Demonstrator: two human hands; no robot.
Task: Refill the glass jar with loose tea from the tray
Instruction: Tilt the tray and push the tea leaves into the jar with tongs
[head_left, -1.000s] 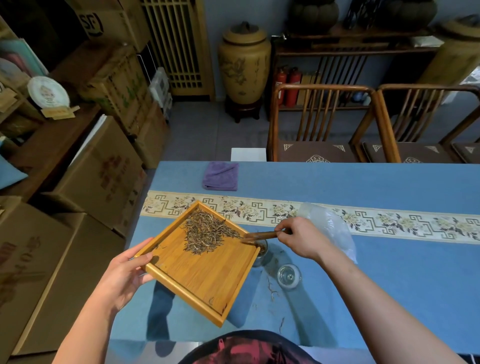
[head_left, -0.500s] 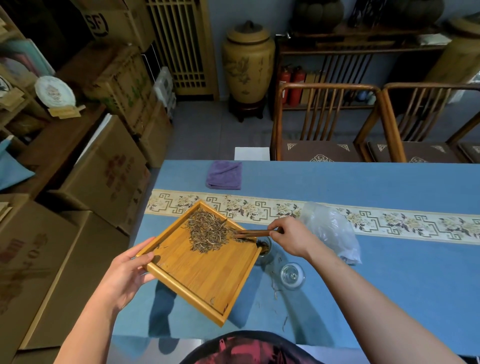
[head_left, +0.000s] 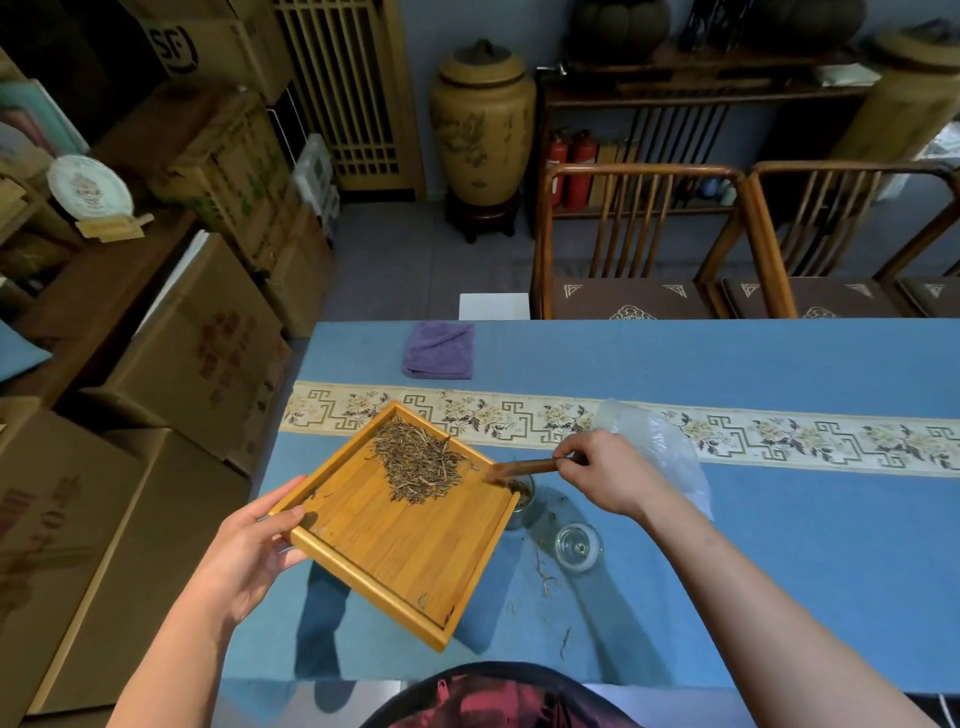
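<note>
Jar (head_left: 521, 493) is sitting on the blue table (head_left: 779, 571), mostly hidden under the tray's right corner; only part of its glass rim and side is showing, with some tea inside. Tray (head_left: 410, 540) is being held above the table's near-left area, tilted with the right corner over the jar. Tea (head_left: 415, 460) is lying in a loose pile in the tray's far part, near the right corner. Left hand (head_left: 249, 556) is gripping the tray's left corner, thumb on the rim, fingers curled underneath. Right hand (head_left: 608, 475) is pinching a wooden scoop (head_left: 524, 466) by its handle, fingers closed tight on it; scoop tip is sitting at the tray's right corner, just above the jar mouth, next to the pile's edge. Glass lid (head_left: 577, 546) is lying on the table just near-right of the jar, apart from it. A few stray tea strands (head_left: 545, 577) are lying on the table near the lid. Clear plastic bag (head_left: 660, 447) is lying right of the right hand, partly over the patterned runner (head_left: 805, 439). Purple cloth (head_left: 439, 349) is lying folded at the far edge of the table, well apart from the tray.
</note>
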